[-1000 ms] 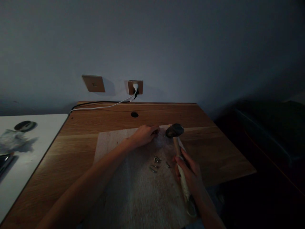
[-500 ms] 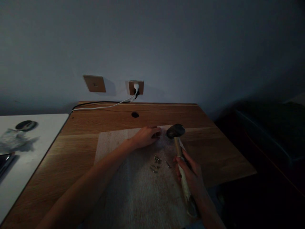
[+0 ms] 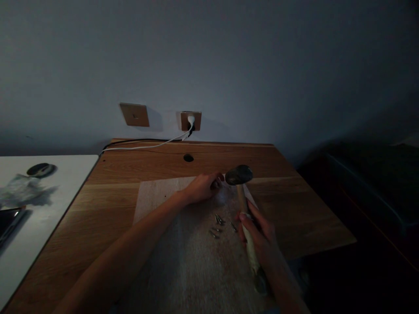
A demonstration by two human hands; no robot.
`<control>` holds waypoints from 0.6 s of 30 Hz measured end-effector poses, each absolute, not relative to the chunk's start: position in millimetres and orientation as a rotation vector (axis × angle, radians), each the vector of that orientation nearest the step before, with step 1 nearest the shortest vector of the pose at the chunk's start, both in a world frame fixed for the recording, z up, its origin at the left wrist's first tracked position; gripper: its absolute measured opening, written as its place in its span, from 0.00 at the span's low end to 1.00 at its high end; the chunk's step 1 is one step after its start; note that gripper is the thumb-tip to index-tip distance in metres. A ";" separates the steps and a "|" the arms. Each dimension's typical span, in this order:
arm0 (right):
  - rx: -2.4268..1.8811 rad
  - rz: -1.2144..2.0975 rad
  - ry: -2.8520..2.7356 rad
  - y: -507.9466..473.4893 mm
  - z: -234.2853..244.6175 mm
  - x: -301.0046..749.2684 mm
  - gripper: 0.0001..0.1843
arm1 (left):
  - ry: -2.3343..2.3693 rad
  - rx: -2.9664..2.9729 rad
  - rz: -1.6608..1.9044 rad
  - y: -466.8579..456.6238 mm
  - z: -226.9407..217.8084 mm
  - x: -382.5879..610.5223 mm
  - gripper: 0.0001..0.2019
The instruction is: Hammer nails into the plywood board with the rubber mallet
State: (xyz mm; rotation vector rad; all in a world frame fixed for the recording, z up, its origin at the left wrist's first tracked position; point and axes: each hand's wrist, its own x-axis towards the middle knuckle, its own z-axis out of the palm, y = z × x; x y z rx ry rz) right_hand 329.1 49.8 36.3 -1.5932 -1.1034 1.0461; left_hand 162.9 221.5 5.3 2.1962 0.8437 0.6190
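Observation:
My right hand is wrapped around the handle of a hammer. Its dark, thick head is raised near the far right corner of a pale wooden board. Close to the head, my left hand rests at the board's far edge with its fingertips pinched together. Whatever those fingers hold is hidden or too small to make out. Several small, shiny, pointed metal pieces, like nails or screws, lie on the board between the two hands.
The board lies on a wooden desk with a round cable hole. White and black cables run to a wall socket. On the left, a white table bears a crumpled clear plastic bag, a dark round object and a dark flat device.
The hammer head has shifted slightly left and up, nearer my left hand. The whole view has moved a little, and my left hand stays at the same spot on the board.

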 end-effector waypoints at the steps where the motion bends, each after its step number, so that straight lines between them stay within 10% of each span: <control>1: -1.605 1.046 -1.126 49.9 36.9 326.8 0.25 | 0.859 2.211 0.624 221.3 5.7 163.2 0.16; 18: -1.439 1.322 -0.919 43.4 26.2 337.1 0.33 | 0.789 2.151 0.687 222.2 1.1 163.1 0.30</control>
